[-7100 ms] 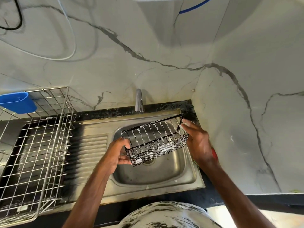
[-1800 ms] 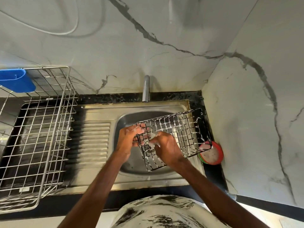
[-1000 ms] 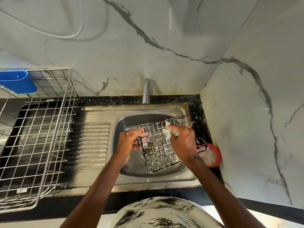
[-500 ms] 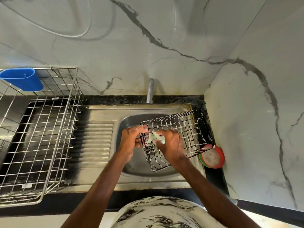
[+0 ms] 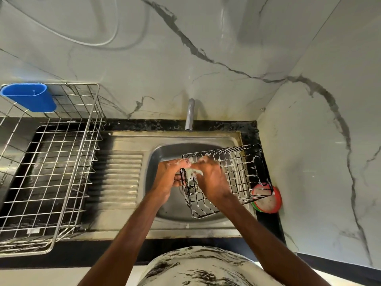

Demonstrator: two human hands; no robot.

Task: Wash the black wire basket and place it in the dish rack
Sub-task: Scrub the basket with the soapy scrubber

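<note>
The black wire basket [image 5: 241, 172], streaked with white suds, hangs tilted over the steel sink bowl [image 5: 165, 205]. My left hand [image 5: 169, 176] grips its left end wall. My right hand [image 5: 210, 180] is inside the basket and holds a pale soapy scrub cloth [image 5: 194, 172] against the wires by that same end. The silver wire dish rack [image 5: 55, 166] stands on the counter to the left, apart from both hands.
A steel tap [image 5: 189, 114] rises behind the bowl, with no water visible from it. A ribbed drainboard [image 5: 121, 176] lies between sink and rack. A blue cup [image 5: 28, 97] hangs on the rack's back. A red round dish [image 5: 268, 200] sits by the right wall.
My right hand has slid with the cloth from the basket's middle back to its left end. The basket stays tilted over the bowl in my left hand.
</note>
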